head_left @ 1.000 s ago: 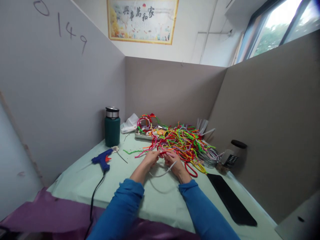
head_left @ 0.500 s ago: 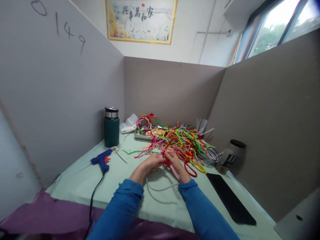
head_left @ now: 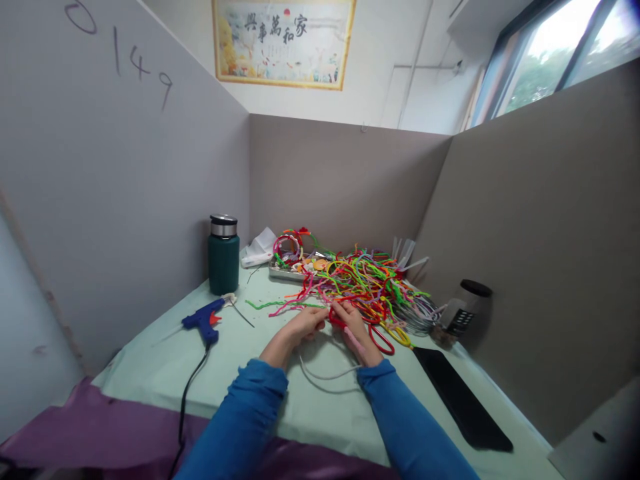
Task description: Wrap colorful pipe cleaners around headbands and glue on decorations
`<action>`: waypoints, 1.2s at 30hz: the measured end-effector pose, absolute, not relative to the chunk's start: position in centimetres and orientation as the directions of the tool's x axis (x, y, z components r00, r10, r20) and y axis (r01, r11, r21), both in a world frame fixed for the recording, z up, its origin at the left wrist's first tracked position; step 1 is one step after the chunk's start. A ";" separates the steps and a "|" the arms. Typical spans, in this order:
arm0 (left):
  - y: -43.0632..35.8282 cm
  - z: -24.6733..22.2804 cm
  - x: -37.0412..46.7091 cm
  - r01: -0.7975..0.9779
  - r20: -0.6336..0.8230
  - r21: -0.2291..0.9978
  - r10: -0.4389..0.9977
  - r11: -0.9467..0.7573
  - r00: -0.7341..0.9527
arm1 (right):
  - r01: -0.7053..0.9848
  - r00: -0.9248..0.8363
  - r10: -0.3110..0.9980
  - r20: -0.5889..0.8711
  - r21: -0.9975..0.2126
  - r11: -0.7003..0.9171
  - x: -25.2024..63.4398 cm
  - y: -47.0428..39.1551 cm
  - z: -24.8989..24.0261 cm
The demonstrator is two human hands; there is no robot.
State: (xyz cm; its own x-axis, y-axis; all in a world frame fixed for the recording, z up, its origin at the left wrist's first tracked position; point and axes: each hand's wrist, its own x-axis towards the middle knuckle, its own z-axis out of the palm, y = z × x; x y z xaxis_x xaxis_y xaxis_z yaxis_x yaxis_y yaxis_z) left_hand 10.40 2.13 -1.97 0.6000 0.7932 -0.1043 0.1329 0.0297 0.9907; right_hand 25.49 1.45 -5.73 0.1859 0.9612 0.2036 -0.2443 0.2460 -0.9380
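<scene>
Over the middle of the table, my right hand (head_left: 353, 329) is closed around a red pipe cleaner (head_left: 336, 319) bent into a loop. A pink fuzzy length (head_left: 354, 341) lies along the same palm. A thin pale hoop (head_left: 327, 379) hangs in a curve below both hands; where it joins the fuzzy pieces is hidden. My left hand (head_left: 305, 325) is pinched, its fingertips at the left edge of the red loop. What it grips there is very small, seemingly the red pipe cleaner's end.
Behind my hands lies a tangled pile of coloured pipe cleaners (head_left: 370, 277), beside a metal tray (head_left: 287, 274). Red-handled scissors (head_left: 383, 340) and a black phone-like slab (head_left: 463, 400) are right. A blue glue gun (head_left: 204, 320), its cord, and a green bottle (head_left: 223, 257) stand left; a jar (head_left: 457, 313) leans right.
My hands have come slightly apart, the left fingers shifting off the red piece's middle. More of the red loop shows, and the pale hoop has swung a little right.
</scene>
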 end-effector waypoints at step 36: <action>2.3 -1.3 10.9 -0.020 0.181 0.983 0.931 -0.184 0.316 | -0.316 -0.069 0.985 0.157 -0.940 0.128 24.5 -0.1 -4.6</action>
